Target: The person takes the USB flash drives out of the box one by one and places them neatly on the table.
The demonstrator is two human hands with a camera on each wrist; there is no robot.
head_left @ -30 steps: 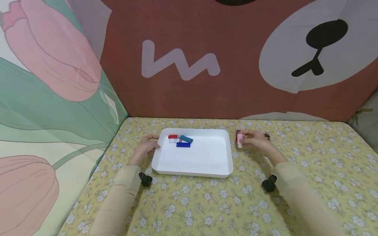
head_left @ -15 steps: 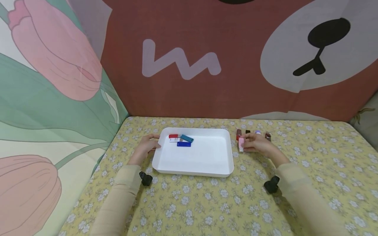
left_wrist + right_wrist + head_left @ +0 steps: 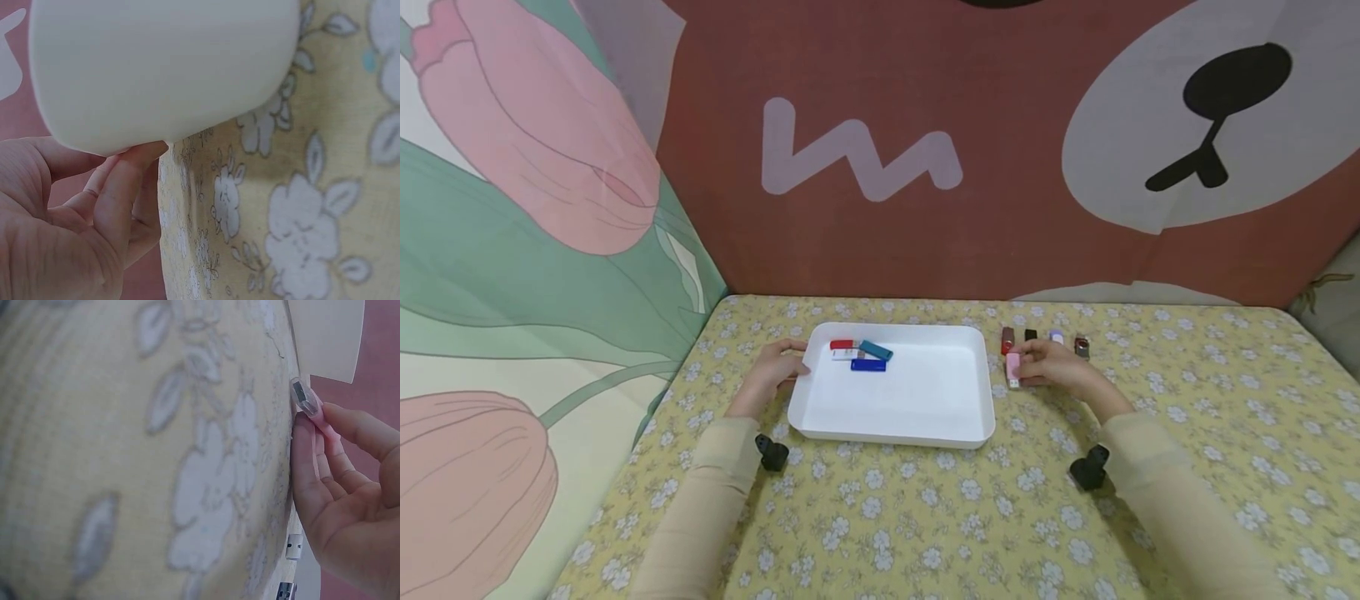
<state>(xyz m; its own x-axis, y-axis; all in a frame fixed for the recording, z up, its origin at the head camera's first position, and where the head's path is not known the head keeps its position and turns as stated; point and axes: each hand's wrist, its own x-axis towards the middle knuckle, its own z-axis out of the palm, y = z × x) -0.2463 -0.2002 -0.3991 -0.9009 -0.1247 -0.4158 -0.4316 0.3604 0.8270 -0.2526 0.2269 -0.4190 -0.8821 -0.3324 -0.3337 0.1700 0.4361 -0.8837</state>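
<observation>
Pinching the pink stick (image 3: 1012,364) just right of the tray (image 3: 925,396), the right hand (image 3: 1054,366) likely has something light, stiff and smooth, best held by its sides, off the plug (image 3: 300,394). The left hand (image 3: 772,372) touches the tray's left edge; whether it grips, I cannot tell.

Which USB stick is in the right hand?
The pink USB stick, pinched by the right hand; the others seen lie in the tray or on the tablecloth.

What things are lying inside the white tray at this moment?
The white tray holds a red USB stick, a white USB stick, a teal USB stick and a blue USB stick, grouped toward its far left corner. What lies under the tray is covered.
</observation>
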